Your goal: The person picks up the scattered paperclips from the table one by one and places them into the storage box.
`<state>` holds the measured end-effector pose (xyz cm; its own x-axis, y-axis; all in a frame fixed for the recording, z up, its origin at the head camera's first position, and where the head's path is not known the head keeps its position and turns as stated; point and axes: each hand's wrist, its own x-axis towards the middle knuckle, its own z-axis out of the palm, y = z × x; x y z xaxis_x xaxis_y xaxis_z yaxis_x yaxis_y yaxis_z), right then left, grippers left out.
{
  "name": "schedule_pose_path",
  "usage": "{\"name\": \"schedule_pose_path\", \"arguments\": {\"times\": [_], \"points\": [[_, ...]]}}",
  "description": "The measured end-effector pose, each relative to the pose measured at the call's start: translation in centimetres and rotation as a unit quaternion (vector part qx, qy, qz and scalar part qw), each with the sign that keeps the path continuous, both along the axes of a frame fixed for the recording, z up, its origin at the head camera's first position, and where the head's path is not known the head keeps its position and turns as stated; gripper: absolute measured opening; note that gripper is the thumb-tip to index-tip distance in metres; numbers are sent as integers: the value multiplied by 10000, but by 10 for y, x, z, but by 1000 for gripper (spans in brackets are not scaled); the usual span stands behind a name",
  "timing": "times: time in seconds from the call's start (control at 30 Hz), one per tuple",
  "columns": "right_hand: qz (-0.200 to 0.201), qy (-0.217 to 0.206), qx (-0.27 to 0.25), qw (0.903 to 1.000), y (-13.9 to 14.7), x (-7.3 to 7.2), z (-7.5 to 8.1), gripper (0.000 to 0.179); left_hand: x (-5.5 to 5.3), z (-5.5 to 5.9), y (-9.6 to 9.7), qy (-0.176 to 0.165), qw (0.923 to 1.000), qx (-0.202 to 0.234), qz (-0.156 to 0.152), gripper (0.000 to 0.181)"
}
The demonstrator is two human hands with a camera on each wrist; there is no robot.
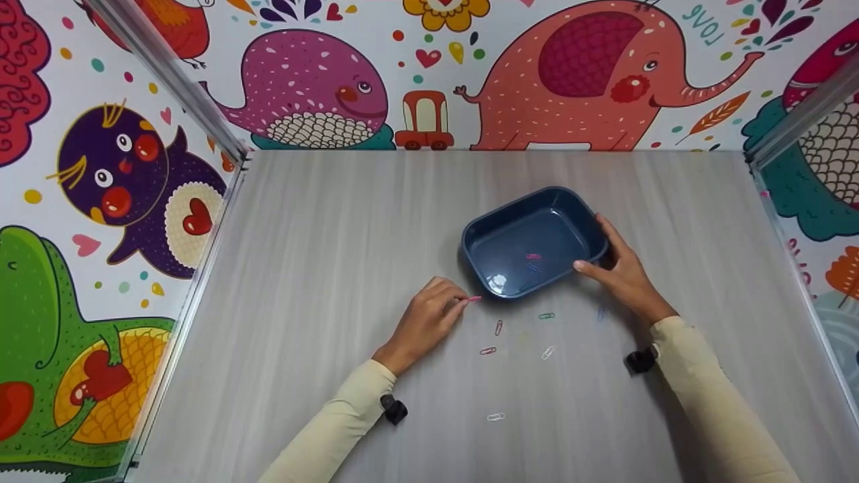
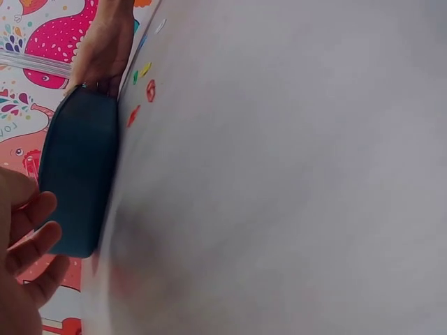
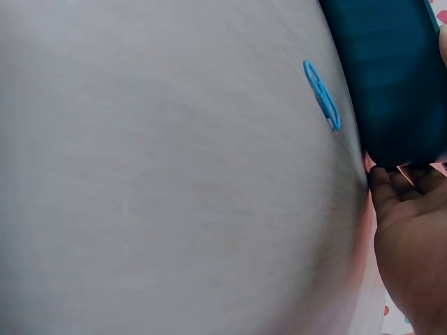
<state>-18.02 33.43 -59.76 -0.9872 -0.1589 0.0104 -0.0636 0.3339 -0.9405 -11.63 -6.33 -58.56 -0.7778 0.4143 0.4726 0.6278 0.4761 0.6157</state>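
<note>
In the head view, the left hand pinches a small pink paper clip between thumb and forefinger; the clip's long axis runs nearly level, its free end towards 3 o'clock. It is just outside the near-left corner of a glossy dark-blue rectangular container with rounded corners, at about 7 to 8 o'clock from its centre. The container's long axis runs from 8 to 2 o'clock. The right hand grips its end at 4 o'clock, thumb over the near rim, fingers outside. Inside lie a second pink paper clip and a dark-blue one. On the pale wood-grain table, a green wire paper clip lies near the container at 6 o'clock, aligned 9 to 3; a white wire paper clip farther out lies likewise.
</note>
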Motion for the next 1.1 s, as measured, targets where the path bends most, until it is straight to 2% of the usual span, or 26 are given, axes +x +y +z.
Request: {"name": "schedule_pose_path", "arguments": {"times": [0.2, 0.63, 1.1], "points": [[27, -41, 91, 9999, 1, 1, 0, 100, -8, 4, 5, 142, 9999, 22, -20, 4], [21, -107, 183, 9998, 1, 1, 1, 101, -22, 18, 21, 45, 9997, -14, -258, 8], [-10, -75, 231, 9997, 2, 0, 0, 101, -42, 40, 32, 89, 9971, -413, -626, 9]]}}
